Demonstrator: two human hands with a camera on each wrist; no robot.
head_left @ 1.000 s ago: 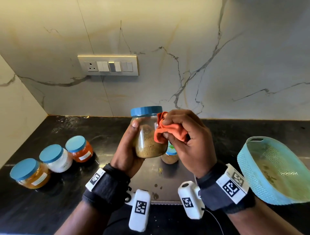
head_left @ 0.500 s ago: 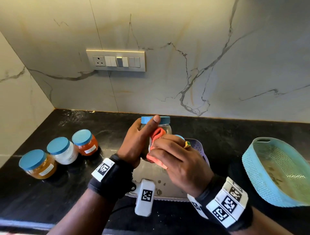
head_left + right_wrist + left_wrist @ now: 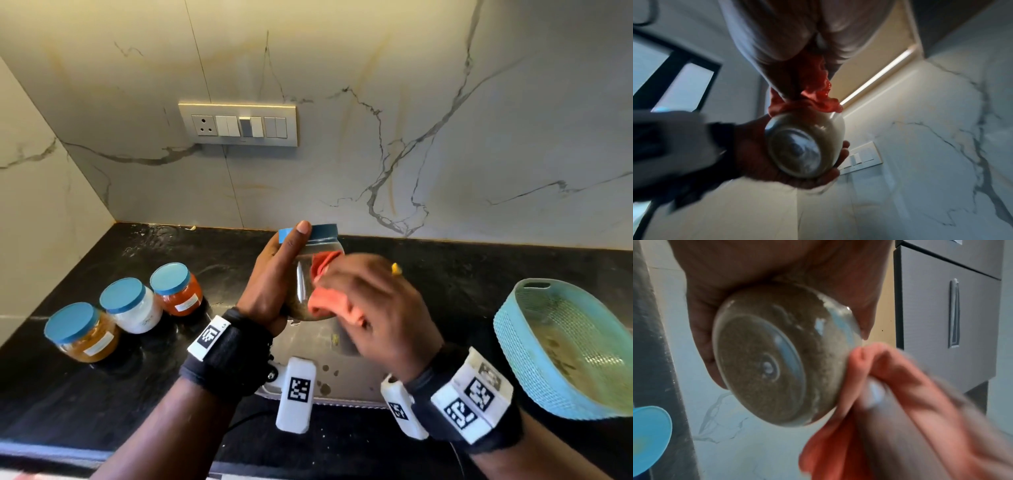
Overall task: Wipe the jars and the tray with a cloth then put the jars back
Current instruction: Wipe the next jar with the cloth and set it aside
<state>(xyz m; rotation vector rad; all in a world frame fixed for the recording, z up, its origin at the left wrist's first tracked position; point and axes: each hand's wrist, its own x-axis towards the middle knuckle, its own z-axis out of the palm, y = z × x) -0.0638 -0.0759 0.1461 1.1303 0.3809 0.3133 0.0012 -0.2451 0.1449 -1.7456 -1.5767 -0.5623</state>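
Three jars [image 3: 130, 305] left of tray [image 3: 308, 353], basket [image 3: 513, 342] right, held jar [image 3: 318, 260] seemingly above

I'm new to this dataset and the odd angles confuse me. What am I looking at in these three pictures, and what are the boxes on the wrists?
No machine here: a person works with bare hands, wearing three cameras. The wide picture comes from the head, looking down at a black counter. The white boxes strapped to the wrists are the other two cameras, which look along each hand from below.

The left hand holds a jar of brown powder with a blue lid, thumb up the side. The right hand grips an orange cloth and rubs it against the glass; it is blurred.

On the counter stand three more blue-lidded jars at left and a teal basket at right. A pale, speckled tray lies beneath the hands.
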